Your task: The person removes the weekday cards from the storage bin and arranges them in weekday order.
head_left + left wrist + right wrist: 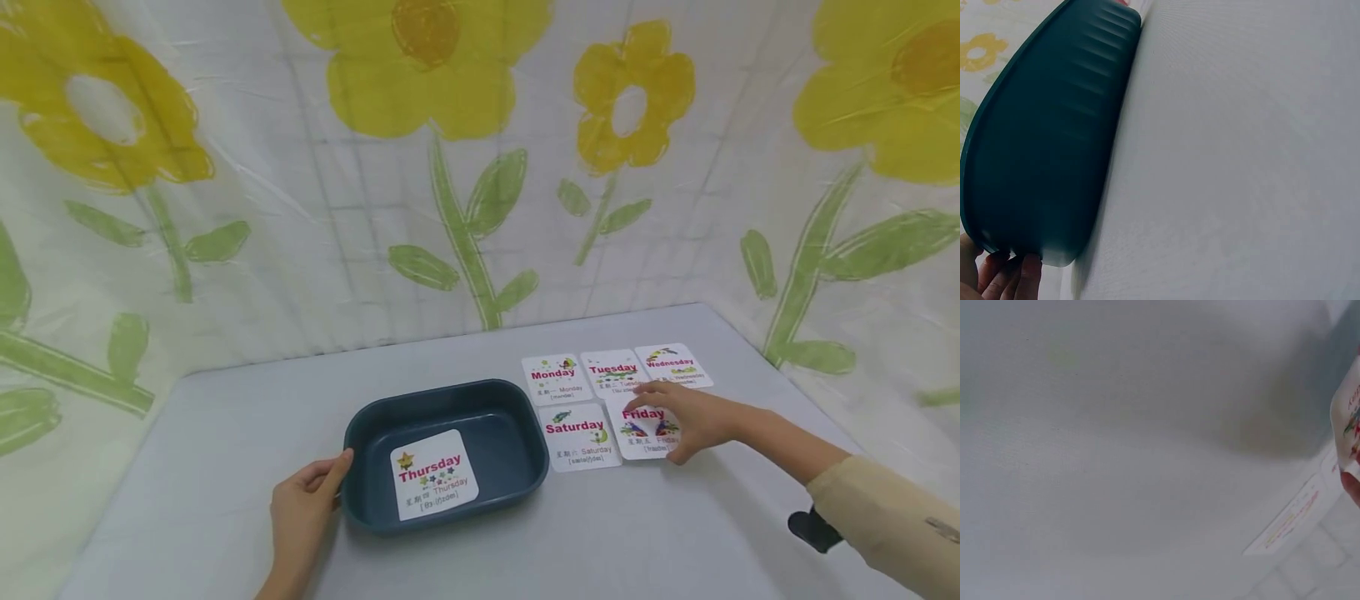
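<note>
My left hand (306, 504) holds the left end of a dark teal plastic tray (517, 454), thumb at the rim and fingers against the outer wall. In the left wrist view those fingertips press on the end of the tray (1047, 144). Inside the tray lies a white Thursday card (437, 477), face up. My right hand (701, 417) spans the Friday card (643, 433), fingers at its top and thumb at its lower right edge. In the right wrist view the Friday card (1342, 422) looks bowed, a fingertip at its edge.
Monday (555, 379), Tuesday (611, 372) and Wednesday (675, 364) cards form a back row, with the Saturday card (581, 437) before them, left of Friday. A flower-printed curtain (262, 250) hangs behind the white table (255, 417). Something black (813, 531) shows below the right sleeve.
</note>
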The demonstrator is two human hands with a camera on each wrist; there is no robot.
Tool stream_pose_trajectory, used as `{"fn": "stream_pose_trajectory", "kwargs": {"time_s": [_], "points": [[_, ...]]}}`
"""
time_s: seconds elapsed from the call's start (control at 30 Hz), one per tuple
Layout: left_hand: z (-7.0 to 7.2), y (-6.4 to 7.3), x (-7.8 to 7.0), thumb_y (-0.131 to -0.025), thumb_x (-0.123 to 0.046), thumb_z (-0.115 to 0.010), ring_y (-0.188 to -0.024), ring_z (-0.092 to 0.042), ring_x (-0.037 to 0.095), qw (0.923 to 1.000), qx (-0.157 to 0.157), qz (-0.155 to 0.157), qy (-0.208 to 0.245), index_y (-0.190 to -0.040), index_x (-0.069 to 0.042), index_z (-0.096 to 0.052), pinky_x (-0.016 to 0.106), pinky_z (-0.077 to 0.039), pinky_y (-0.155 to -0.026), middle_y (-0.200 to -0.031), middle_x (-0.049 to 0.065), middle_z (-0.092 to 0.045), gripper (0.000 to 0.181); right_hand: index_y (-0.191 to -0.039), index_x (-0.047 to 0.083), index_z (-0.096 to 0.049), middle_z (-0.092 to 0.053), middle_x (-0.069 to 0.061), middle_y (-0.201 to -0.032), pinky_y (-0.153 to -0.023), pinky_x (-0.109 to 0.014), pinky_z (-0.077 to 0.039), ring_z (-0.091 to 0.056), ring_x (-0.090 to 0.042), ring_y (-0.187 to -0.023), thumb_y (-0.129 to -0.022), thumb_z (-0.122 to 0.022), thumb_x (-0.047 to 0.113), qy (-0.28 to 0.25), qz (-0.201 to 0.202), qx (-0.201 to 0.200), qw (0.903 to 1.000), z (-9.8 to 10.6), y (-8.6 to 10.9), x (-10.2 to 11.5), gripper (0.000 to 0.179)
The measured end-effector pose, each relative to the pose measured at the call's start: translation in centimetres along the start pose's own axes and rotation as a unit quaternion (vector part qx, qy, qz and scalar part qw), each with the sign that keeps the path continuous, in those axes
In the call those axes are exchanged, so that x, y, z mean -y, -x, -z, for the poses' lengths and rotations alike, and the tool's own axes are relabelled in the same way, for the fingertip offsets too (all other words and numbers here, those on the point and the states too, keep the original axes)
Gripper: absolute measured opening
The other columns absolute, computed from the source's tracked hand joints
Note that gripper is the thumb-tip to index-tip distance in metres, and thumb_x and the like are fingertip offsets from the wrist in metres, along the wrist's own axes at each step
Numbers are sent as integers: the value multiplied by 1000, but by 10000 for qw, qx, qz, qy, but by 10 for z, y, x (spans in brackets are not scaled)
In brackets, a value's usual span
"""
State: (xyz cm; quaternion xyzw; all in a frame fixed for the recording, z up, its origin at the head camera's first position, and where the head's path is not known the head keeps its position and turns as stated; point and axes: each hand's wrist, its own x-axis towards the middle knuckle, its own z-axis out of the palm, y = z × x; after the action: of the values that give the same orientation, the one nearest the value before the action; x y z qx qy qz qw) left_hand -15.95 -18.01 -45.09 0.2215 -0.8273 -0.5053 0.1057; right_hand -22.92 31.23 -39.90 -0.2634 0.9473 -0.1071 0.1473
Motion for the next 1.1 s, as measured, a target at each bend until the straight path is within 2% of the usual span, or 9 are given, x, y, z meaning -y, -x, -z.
{"fn": "stream_pose_trajectory", "kwargs": {"time_s": [0.3, 0.77, 0.93, 1.1], "points": [[0, 1, 1, -81, -53, -63, -73, -66, 15, 10000, 13, -46, 44, -95, -2, -68, 18, -51, -51, -94, 17, -70, 54, -127, 27, -50, -36, -15, -141, -93, -58, -39, -32, -43, -128, -61, -82, 27, -29, -125, 123, 9998, -10, -2, -8, 73], [0, 0, 2, -80, -54, -62, -68, -63, 11, 9999, 68, -46, 81, -95, -1, -69, 16, -49, -51, -92, 15, -70, 55, -126, 29, -51, -38, -11, -142, -92, -60, -39, -33, -41, -129, -61, -81, 30, 152, -282, 226, 9992, -12, -7, -11, 72], [0, 2, 0, -81, -52, -62, -71, -64, 13, 10000, 69, 16, 47, -96, -1, -68, 18, -52, -54, -94, 16, -70, 53, -125, 26, -52, -43, -8, -138, -87, -51, -44, -41, -35, -122, -62, -80, 27, 270, -257, 237, 9990, -11, -7, -10, 69], [1, 2, -2, -82, -51, -62, -72, -65, 15, 10000, 33, 11, -21, -95, 0, -68, 22, -54, -56, -95, 18, -69, 53, -119, 26, -56, -47, -1, -129, -79, -39, -44, -48, -24, -109, -61, -81, 26, 428, -227, 230, 9986, -10, -9, -5, 63]]}}
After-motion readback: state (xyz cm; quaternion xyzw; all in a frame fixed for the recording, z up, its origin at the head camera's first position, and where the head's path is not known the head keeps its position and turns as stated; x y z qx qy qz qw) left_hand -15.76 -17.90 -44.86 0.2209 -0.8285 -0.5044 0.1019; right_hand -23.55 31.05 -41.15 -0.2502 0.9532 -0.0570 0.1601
